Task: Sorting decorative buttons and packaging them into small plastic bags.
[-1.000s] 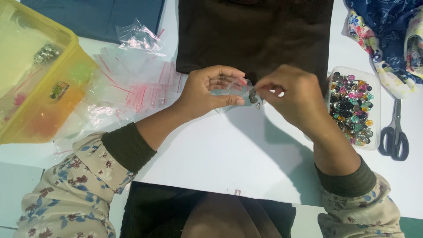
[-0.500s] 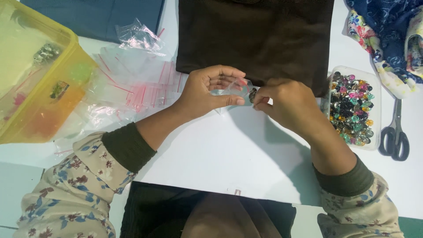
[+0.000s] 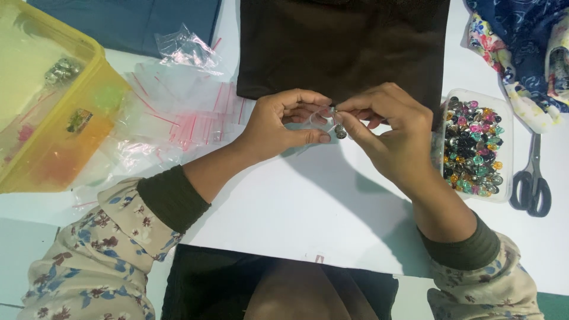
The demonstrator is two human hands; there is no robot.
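fingers of the left hand pinch a small clear bag open; right hand grips a round bead at its mouth; best kept steady, mouth wide.

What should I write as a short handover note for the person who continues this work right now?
Left hand: pinches a small clear bag, held open above the white table.
Right hand: grip on a small round button at the bag mouth.
Things: tray of coloured buttons on the right, scissors beside it; empty bags on the left; yellow box far left.
Done: button is at the bag.
Left: whether it is fully inside cannot be told.
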